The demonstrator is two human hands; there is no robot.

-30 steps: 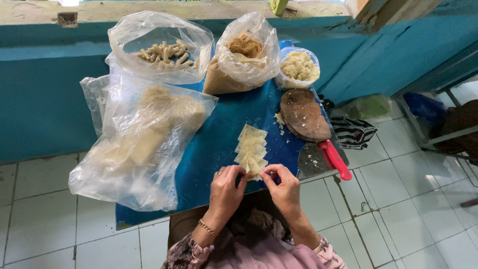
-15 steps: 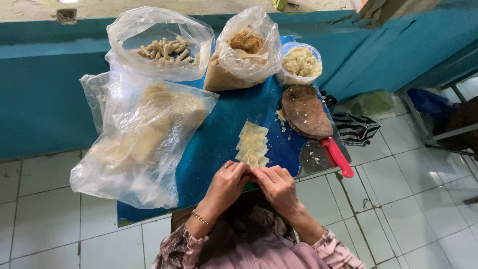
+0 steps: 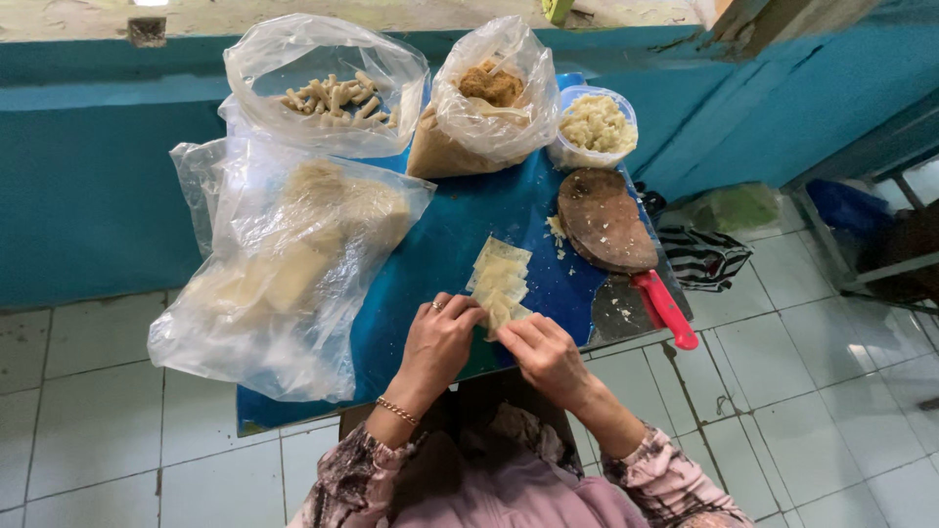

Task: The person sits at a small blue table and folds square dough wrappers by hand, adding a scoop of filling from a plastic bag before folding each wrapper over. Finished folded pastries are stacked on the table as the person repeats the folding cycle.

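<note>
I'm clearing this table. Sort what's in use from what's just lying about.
In use:
left hand
right hand
wrappers
filling tub
bag of rolls
bag of wrappers

Lying about:
knife
round board
striped cloth
brown bag

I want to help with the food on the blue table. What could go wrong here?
The knife with the red handle lies at the table's right edge, its handle poking past it; a bump might knock it to the floor. The big plastic bag hangs over the left edge and could slide off. Both the left hand and right hand work on a thin wrapper near the front edge, which might tear.
</note>
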